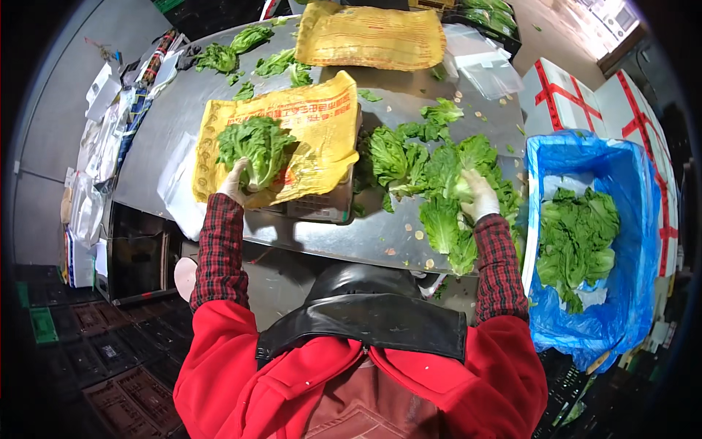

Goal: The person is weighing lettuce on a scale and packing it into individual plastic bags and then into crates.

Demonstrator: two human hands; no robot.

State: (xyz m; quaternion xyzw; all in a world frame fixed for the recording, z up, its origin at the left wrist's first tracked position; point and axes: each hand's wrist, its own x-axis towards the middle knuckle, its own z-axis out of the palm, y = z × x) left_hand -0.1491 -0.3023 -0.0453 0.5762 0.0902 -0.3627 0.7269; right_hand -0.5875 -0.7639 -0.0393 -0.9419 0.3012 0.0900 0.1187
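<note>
My left hand (235, 184), in a pale glove, grips a head of leafy green lettuce (255, 145) by its pale stem end. That head is over a yellow woven sack (323, 120) bearing red writing. The sack is spread on a weighing scale (321, 206), whose keypad shows below its lower edge. To the right, my right hand (481, 197), gloved alike, has its fingers around the pale base of another lettuce (463, 186) within a loose pile. More lettuce heads (389, 156) and loose leaves (440, 225) surround it on the metal table (329, 241).
A blue-lined bin (595, 340) holding lettuce leaves (576, 241) stands right of the table, by white boxes (567, 93) with red tape. A second yellow sack (373, 35) and clear plastic bags (482, 66) lie at the back. Dark crates (120, 351) are stacked lower left.
</note>
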